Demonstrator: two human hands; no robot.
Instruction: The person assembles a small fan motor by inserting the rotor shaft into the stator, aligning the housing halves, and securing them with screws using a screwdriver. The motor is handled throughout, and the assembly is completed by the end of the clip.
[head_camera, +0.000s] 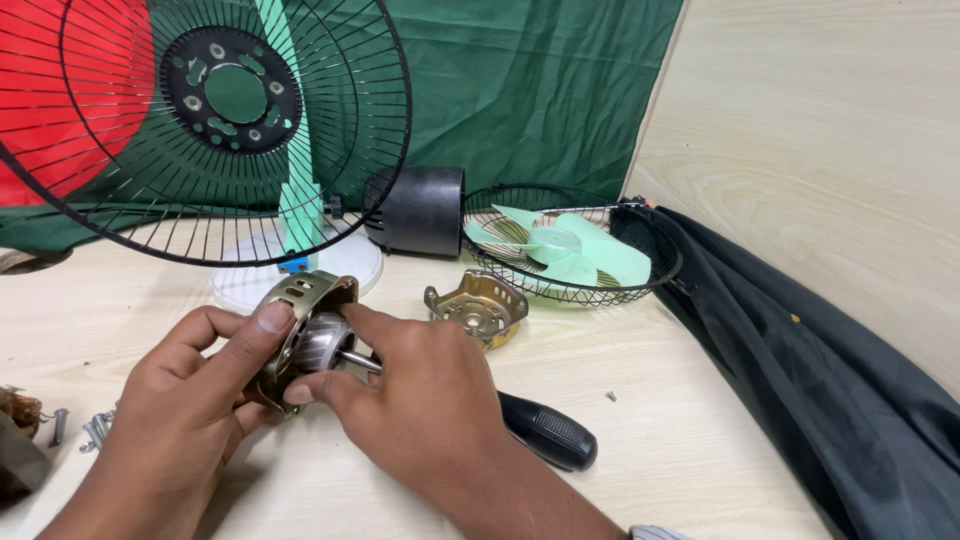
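Motor housing (300, 315), a brass-coloured metal shell with slots, sits between my two hands just above the counter (700, 440), in front of the big wire fan guard (215, 130). My left hand (185, 400) wraps the shell from the outside, thumb on its rim, and this grip is closed around it. My right hand (420, 400) pinches the silver rotor (322, 342) inside, where the thin steel shaft (360, 362) comes out; this grip is narrow, fingertips only. I judge that the rotor must stay straight with the shell, so the shaft does not bind, and the left hand should keep the shell steady without turning. The second shell half (477, 308) lies apart on the counter, and the black-handled screwdriver (548, 432) lies just under my right wrist.
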